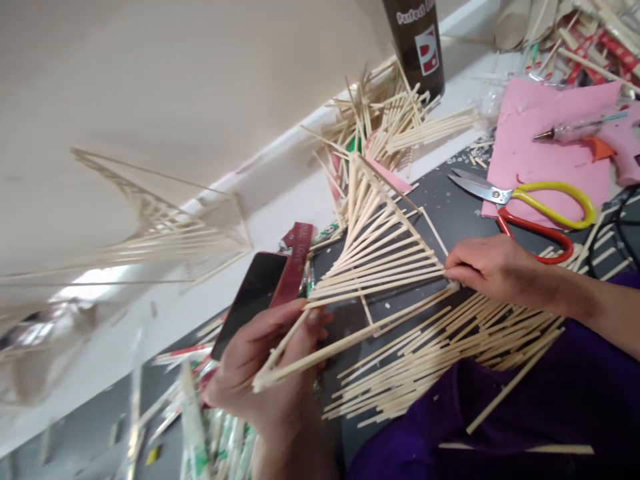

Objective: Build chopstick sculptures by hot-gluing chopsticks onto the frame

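Both hands hold a frame of thin wooden sticks [380, 247] that fans out in a twisted row between long edge sticks. My left hand [280, 360] is closed around its near left corner, thumb and fingers pinching a stick. At the right corner, my right hand [493, 267] pinches the end of a stick beside a whitish joint. Under the frame and toward me, many loose sticks [425, 367] lie on the dark table. Scissors [500, 195] with one yellow and one red handle lie open beyond my right hand.
A pink glue gun [620, 137] rests on a pink sheet [530, 120]. A dark cup [417, 47] stands by a stick pile [380, 120]. A phone [253, 293] and a red strap [297, 260] lie left. Another stick structure [165, 227] stands against the wall. Wrapped sticks [220, 440] lie nearby.
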Available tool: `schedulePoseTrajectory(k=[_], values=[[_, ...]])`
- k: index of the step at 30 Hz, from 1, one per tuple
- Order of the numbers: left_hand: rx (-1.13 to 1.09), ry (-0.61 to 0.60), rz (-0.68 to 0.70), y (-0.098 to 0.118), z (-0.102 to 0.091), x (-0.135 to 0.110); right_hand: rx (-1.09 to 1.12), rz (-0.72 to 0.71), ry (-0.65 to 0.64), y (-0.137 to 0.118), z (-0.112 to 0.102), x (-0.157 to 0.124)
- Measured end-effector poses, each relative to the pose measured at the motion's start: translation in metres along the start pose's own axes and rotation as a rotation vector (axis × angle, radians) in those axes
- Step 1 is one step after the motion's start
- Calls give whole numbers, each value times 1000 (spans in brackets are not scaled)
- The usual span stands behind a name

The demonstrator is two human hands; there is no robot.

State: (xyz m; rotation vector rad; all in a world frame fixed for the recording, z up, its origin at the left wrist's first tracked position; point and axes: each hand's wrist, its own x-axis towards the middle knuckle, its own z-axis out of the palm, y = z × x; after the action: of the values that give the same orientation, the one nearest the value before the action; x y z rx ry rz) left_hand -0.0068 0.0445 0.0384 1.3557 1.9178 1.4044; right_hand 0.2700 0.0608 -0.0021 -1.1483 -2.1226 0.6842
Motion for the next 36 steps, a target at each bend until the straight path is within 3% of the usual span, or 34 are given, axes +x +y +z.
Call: schedulePoseTrajectory(k=[9,17,36], values=[[49,-9,-50,3,0,1,38,44,-26,-3,-2,5],[-3,-2,-4,-3,-1,1,60,-30,-27,1,1,2],[-21,-72,-14,-4,-7,0,53,11,-16,2,5,-1]])
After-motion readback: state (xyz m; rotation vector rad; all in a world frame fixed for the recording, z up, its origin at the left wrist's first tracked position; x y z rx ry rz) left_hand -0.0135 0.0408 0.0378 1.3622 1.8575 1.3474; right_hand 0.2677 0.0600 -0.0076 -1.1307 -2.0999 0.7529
